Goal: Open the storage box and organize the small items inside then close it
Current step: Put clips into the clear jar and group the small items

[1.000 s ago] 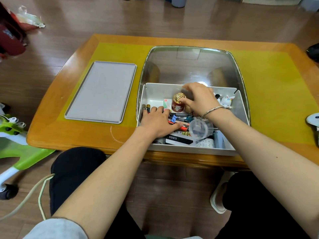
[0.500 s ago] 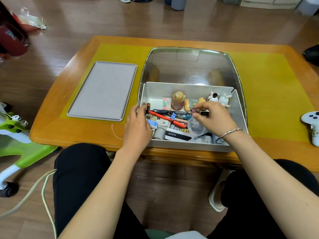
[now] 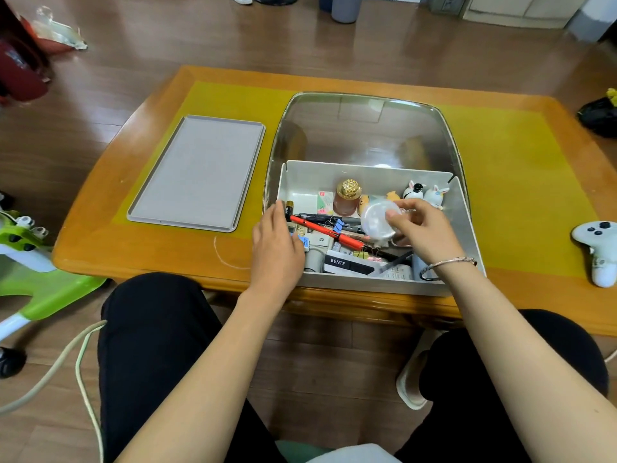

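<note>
**A:** Starting at the left — the grey tray lies flat on the table, nothing on it, well apart from the action. Then the left hand, fingers straight and relaxed, resting on the near-left edge of the storage box. It grips nothing; it looks like it's steadying the box.

**B:** And inside?

**A:** A jumble. The red pen lies slantwise across other pens and binder clips, with the gold-capped bottle upright behind. Now the key piece — the right hand pinches a small clear round container, thumb on its face, holding it tilted above the clutter.

**B:** How should this be played?

**A:** I'd say keep that pinch firm; smooth clear plastic could slip. Set it upright in a bare patch by the back wall, near the little animal figurines, not on top of the pens. The left hand ought to hold the box still meanwhile.

**B:** The lid?

**A:** The clear lid stands open behind the box, so closing comes later, in my judgement.
</note>
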`<state>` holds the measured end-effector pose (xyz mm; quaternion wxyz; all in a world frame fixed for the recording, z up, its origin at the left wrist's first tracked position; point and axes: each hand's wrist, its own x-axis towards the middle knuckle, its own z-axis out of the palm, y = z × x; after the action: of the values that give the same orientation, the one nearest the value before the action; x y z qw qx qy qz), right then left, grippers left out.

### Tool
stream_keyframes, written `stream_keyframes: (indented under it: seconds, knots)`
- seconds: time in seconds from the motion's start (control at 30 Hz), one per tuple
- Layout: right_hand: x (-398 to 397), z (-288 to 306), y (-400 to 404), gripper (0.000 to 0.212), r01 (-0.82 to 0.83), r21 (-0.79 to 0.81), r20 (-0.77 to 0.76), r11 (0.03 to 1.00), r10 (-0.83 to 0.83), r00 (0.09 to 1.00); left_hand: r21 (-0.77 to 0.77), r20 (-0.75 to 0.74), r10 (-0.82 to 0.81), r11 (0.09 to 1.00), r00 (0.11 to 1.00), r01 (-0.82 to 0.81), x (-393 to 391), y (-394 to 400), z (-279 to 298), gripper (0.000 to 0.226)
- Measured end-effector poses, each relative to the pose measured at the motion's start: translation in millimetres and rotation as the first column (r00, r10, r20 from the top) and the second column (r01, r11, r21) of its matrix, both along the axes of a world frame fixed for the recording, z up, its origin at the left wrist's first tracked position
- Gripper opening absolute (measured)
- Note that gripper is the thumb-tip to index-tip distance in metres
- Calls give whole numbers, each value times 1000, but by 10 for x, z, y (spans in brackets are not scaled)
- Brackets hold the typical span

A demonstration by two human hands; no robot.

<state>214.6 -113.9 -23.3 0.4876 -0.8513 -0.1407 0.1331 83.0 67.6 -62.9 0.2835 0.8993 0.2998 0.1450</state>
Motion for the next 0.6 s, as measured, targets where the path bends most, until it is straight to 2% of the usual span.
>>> stream_keyframes:
  seconds: [0.1,0.17,0.3,0.43,0.6]
  knots:
    - [-106,1,50,23,-22,192,-115,981,45,992,274,22,-17,962,1000,10,-8,-33,44,67]
    - [-172,-24,94,20,-14,253,-143,967,51,988,340,70,-139,934,988,107,30,-78,70,80]
    - [-269,-65,193,18,-66,299,-157,952,117,981,293,62,-310,914,949,279,128,-201,71,93]
    - [-336,-104,247,14,-134,300,-156,944,188,970,150,160,-361,929,919,339,157,-247,43,79]
    - [-300,-172,224,32,-130,68,48,989,127,991,103,162,-372,928,914,359,171,-224,40,72]
